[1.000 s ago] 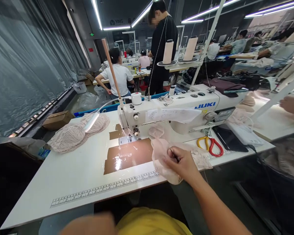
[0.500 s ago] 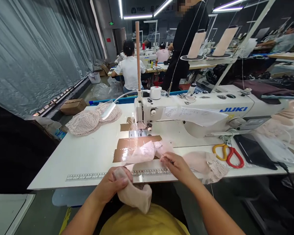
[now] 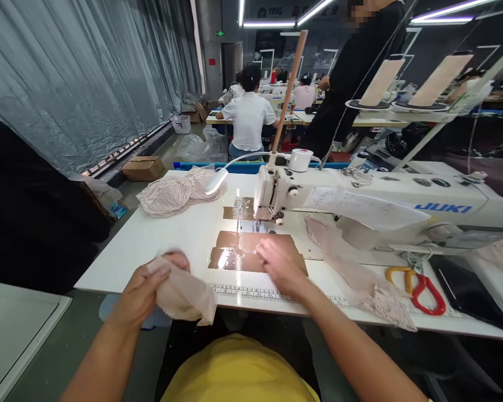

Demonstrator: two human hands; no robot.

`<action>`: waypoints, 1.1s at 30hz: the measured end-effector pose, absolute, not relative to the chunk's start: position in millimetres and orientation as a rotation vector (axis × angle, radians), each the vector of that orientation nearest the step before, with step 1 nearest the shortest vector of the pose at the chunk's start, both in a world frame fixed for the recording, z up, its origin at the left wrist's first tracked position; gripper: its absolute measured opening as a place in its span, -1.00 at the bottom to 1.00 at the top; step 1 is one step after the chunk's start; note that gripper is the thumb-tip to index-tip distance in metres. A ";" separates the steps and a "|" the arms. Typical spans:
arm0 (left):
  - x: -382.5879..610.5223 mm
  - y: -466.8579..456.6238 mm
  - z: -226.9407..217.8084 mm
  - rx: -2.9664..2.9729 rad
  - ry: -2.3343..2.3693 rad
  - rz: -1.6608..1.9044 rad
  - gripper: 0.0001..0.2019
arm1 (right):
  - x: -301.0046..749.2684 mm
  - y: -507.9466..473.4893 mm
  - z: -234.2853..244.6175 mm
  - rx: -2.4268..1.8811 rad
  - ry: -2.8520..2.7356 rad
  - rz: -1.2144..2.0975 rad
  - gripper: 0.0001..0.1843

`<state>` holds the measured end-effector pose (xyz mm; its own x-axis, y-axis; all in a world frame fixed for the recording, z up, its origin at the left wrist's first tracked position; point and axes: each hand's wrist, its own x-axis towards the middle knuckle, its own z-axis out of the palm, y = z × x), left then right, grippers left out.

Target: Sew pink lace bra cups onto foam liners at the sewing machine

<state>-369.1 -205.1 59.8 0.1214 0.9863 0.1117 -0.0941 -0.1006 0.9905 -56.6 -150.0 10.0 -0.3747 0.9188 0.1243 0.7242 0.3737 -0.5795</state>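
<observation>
My left hand [image 3: 148, 282] grips a beige fabric cup [image 3: 186, 296] at the near edge of the white sewing table [image 3: 171, 234]. Smeared by motion, my right hand [image 3: 279, 262] hovers over the shiny brown tape patch [image 3: 235, 251] just in front of the needle of the white JUKI sewing machine [image 3: 360, 206]; its fingers are too smeared to read. A strip of pink lace fabric [image 3: 360, 279] trails to the right of that hand across the table.
A pile of lace pieces [image 3: 171, 192] lies at the table's far left under a small lamp [image 3: 216, 181]. Yellow and red scissors [image 3: 419, 285] and a black tablet [image 3: 465, 290] lie at right. Thread cones [image 3: 379, 81] stand behind. One person sits ahead, another stands.
My left hand has brought the beige cup up from my lap to the table edge. My right hand has moved left to the tape patch, and the pink lace piece now lies to the right.
</observation>
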 end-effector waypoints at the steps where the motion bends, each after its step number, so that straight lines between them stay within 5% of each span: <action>1: -370.3 -197.8 63.4 1.321 1.034 1.276 -0.70 | -71.0 -158.5 12.0 -1.223 -2.287 0.771 -0.66; 4: -374.7 -175.6 70.4 1.415 1.211 1.324 -0.69 | -98.6 -184.1 17.9 -0.723 -2.268 1.437 -0.64; 6: -376.7 -164.0 70.5 1.433 1.234 1.196 -0.70 | -101.7 -191.9 20.6 -0.742 -2.144 1.595 -0.58; 14: -356.7 -161.5 51.1 1.435 0.849 0.647 -0.53 | -99.8 -166.1 39.1 -1.046 -2.029 1.344 -0.45; 28: -344.2 -163.5 48.2 1.545 0.652 0.564 -0.45 | -137.5 -161.8 39.3 -0.936 -1.787 1.560 -0.57; 33: -377.7 -147.3 64.9 1.750 0.753 0.370 -0.43 | -99.1 -164.6 24.9 -1.262 -2.008 1.083 -0.54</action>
